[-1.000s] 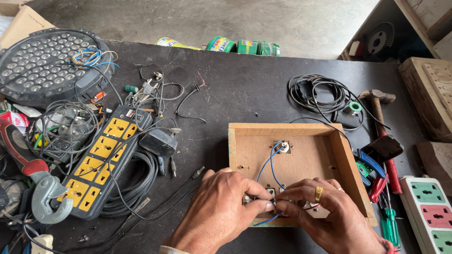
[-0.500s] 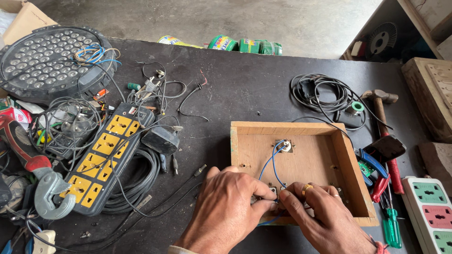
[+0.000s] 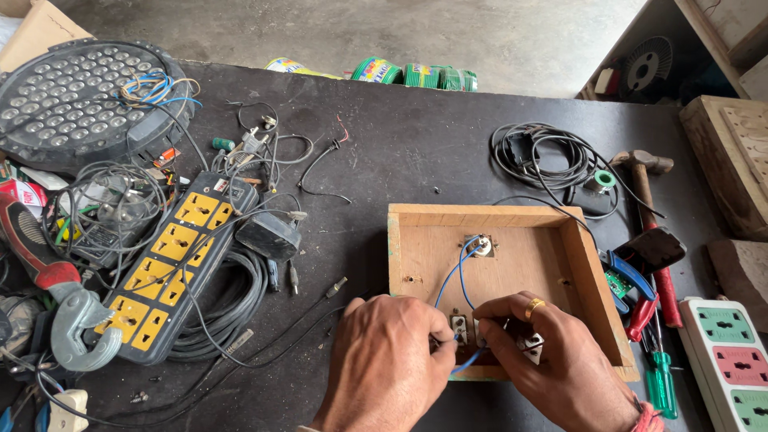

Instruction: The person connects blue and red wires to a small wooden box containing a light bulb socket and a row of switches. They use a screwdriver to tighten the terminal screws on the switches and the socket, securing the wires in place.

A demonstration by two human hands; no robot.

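Now both hands pinch blue wire, running up-down.

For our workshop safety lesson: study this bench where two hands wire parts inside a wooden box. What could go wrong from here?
1. The left hand and right hand crowd the thin blue wires; a tug might pull them off the small fitting in the wooden box.
2. The box's near edge lies close to the table's front, so pressing could tip it.
3. Loose black cables beside the left hand could snag.
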